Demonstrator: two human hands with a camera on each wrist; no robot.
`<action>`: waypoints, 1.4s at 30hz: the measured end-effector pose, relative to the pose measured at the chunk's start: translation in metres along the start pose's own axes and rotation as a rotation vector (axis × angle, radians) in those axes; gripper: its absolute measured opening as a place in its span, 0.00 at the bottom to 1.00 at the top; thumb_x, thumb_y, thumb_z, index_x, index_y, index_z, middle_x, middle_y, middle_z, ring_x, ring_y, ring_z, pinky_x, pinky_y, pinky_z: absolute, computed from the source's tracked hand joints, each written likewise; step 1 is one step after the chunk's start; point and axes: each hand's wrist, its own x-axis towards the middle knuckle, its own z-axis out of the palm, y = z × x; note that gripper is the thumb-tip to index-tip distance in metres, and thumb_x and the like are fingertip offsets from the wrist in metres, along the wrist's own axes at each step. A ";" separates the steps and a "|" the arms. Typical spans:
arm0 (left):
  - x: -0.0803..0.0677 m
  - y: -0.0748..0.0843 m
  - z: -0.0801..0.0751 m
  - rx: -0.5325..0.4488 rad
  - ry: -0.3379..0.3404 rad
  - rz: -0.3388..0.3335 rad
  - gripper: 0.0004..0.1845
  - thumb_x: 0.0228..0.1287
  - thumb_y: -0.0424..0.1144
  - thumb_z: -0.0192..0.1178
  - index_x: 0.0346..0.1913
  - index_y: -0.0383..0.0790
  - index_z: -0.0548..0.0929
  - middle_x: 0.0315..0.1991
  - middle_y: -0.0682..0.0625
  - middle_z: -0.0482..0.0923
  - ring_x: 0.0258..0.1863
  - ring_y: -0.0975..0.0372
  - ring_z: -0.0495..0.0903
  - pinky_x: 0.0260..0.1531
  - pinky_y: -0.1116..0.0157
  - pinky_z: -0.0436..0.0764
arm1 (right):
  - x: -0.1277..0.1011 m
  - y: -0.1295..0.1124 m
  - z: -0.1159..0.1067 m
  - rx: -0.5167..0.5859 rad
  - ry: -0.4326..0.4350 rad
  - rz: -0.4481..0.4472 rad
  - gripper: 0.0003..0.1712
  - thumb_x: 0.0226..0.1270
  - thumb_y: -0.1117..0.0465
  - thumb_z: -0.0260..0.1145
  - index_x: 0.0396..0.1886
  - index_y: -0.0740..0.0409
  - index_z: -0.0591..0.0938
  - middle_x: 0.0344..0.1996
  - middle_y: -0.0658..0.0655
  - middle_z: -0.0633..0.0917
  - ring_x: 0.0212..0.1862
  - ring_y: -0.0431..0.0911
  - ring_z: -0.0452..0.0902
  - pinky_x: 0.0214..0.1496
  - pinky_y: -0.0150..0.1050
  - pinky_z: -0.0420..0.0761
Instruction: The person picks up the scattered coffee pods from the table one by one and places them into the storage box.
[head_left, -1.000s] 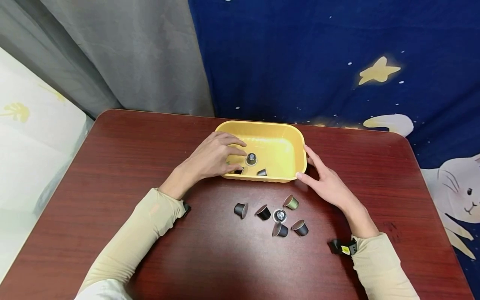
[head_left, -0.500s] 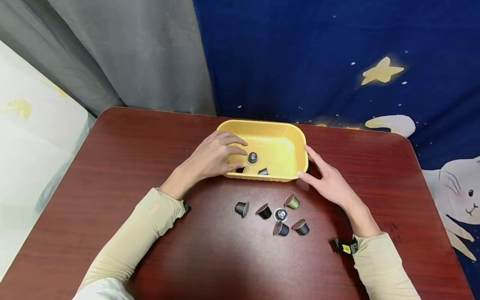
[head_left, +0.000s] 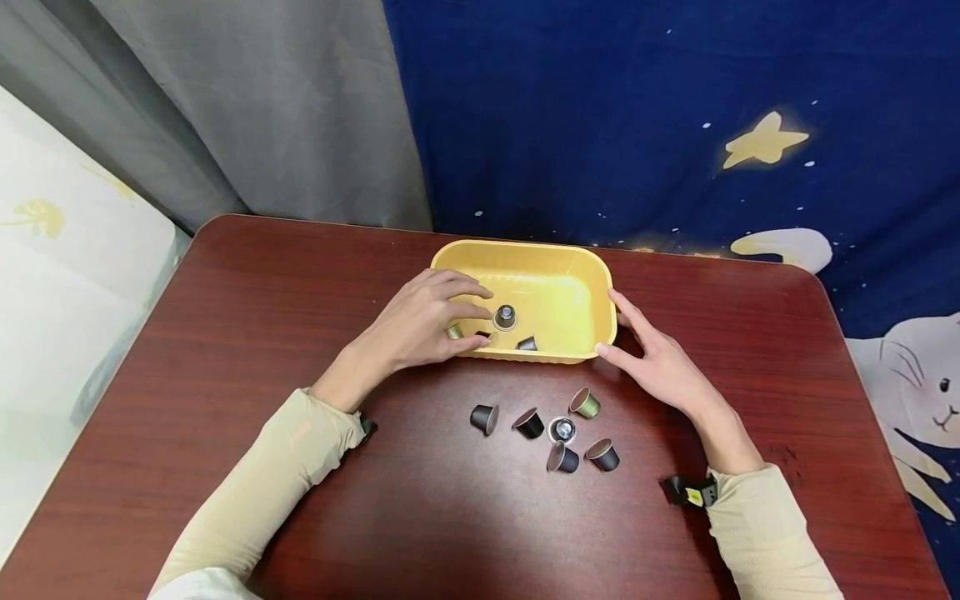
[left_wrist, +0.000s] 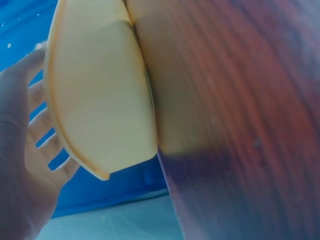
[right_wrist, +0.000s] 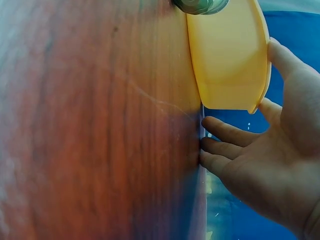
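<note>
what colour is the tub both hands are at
Yellow tub, plain with no pattern; clearest in the head view.

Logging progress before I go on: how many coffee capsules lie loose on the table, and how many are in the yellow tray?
Capsules on the table: 6
Capsules in the yellow tray: 4 in view, one partly under the left hand
Total: 10
</note>
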 end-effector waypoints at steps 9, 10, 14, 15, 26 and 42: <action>-0.007 0.007 0.001 -0.026 0.036 0.024 0.16 0.59 0.53 0.70 0.45 0.48 0.90 0.54 0.52 0.83 0.59 0.55 0.75 0.62 0.55 0.69 | -0.002 0.002 0.001 0.008 -0.008 0.000 0.46 0.68 0.39 0.64 0.78 0.23 0.48 0.65 0.53 0.74 0.70 0.54 0.64 0.67 0.62 0.62; -0.008 0.007 0.001 -0.031 0.042 0.028 0.16 0.59 0.53 0.70 0.45 0.48 0.90 0.54 0.52 0.83 0.59 0.55 0.76 0.61 0.55 0.69 | -0.002 0.002 0.001 0.004 -0.008 -0.002 0.46 0.68 0.39 0.64 0.78 0.23 0.48 0.65 0.53 0.74 0.70 0.54 0.64 0.67 0.63 0.62; -0.010 0.011 0.000 -0.054 0.069 0.035 0.16 0.58 0.52 0.71 0.46 0.49 0.90 0.53 0.52 0.83 0.58 0.56 0.76 0.62 0.57 0.69 | -0.001 0.002 0.001 -0.006 -0.005 -0.001 0.46 0.68 0.39 0.64 0.78 0.23 0.48 0.64 0.54 0.74 0.70 0.54 0.64 0.67 0.63 0.62; -0.010 0.012 0.000 -0.057 0.073 0.037 0.16 0.58 0.51 0.71 0.46 0.49 0.90 0.53 0.52 0.83 0.58 0.57 0.76 0.62 0.58 0.69 | -0.001 0.002 0.000 -0.007 -0.004 -0.001 0.46 0.68 0.39 0.64 0.78 0.23 0.48 0.64 0.54 0.74 0.70 0.54 0.64 0.68 0.63 0.62; -0.013 0.020 -0.006 -0.060 0.080 0.059 0.17 0.53 0.50 0.75 0.45 0.48 0.90 0.54 0.53 0.83 0.58 0.57 0.76 0.63 0.58 0.69 | -0.002 -0.002 -0.001 -0.006 -0.006 -0.015 0.46 0.69 0.41 0.64 0.79 0.27 0.48 0.65 0.55 0.74 0.70 0.56 0.64 0.66 0.64 0.62; -0.022 0.039 -0.017 -0.052 0.051 0.092 0.18 0.51 0.48 0.76 0.46 0.49 0.90 0.57 0.53 0.81 0.60 0.55 0.75 0.64 0.58 0.68 | 0.000 -0.001 0.000 -0.007 -0.005 -0.002 0.46 0.68 0.39 0.64 0.78 0.24 0.49 0.64 0.53 0.74 0.69 0.54 0.65 0.67 0.62 0.62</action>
